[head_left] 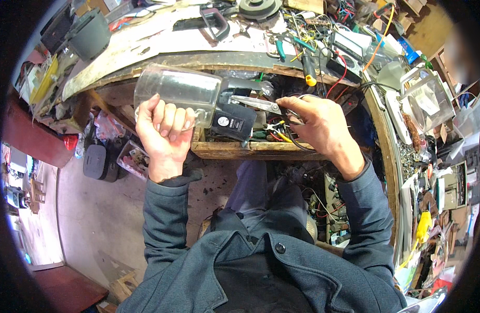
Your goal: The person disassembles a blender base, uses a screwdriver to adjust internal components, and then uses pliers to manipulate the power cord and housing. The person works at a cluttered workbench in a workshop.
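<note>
A clear cylindrical jug [178,89] lies on its side at the left, its black base part [234,121] toward the right. My left hand [164,122] is closed on the jug, fingers curled in at its near side where the handle seems to be. In my right hand [321,122] is a pair of scissors [256,104], blades pointing left over the black base. The scissors' handles are mostly hidden by my fingers. Whether the blades touch the base, I cannot tell.
Below the jug is an open wooden drawer [250,151] with tools and wires. On the bench behind lie a hacksaw-like black frame [215,25], green-handled pliers [280,48] and a black-and-yellow screwdriver [308,70]. Clutter fills the right side. A black speaker-like box [96,163] stands on the floor.
</note>
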`<move>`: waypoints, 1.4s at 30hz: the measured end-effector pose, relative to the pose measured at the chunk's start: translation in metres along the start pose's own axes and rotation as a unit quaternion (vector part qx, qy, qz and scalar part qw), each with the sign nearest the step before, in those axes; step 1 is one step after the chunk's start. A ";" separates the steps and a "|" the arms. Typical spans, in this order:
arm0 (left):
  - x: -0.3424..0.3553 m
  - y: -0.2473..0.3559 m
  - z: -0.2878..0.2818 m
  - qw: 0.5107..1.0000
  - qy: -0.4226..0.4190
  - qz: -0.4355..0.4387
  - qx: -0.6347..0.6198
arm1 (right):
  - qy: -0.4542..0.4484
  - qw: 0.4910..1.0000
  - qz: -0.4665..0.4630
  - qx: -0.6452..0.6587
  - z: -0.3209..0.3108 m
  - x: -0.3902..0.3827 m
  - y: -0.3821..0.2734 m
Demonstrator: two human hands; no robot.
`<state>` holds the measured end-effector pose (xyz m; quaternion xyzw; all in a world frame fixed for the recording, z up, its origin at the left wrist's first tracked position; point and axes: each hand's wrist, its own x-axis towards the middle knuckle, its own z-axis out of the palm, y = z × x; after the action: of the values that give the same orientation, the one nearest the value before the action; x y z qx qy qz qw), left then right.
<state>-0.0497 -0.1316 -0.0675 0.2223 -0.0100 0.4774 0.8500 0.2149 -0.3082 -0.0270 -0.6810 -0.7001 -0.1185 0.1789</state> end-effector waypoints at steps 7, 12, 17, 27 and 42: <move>0.000 0.003 -0.003 1.000 -0.016 -0.007 -0.013 | 0.006 0.998 0.020 -0.061 0.027 -0.013 -0.002; 0.001 0.005 -0.003 1.000 -0.009 -0.007 -0.017 | 0.075 0.995 0.036 -0.053 0.057 -0.023 -0.012; 0.001 0.004 -0.001 1.000 0.003 -0.004 -0.027 | 0.102 0.994 0.040 -0.028 0.071 -0.028 -0.016; 0.006 0.001 0.000 0.998 0.019 0.012 -0.054 | 0.175 0.981 0.084 -0.008 0.091 -0.026 -0.029; 0.011 0.005 -0.008 0.996 0.030 0.029 -0.082 | 0.188 0.973 0.099 0.085 0.089 -0.011 -0.034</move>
<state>-0.0496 -0.1176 -0.0707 0.1374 -0.0301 0.5056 0.8512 0.1736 -0.2830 -0.1093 -0.6949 -0.5902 -0.1666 0.3755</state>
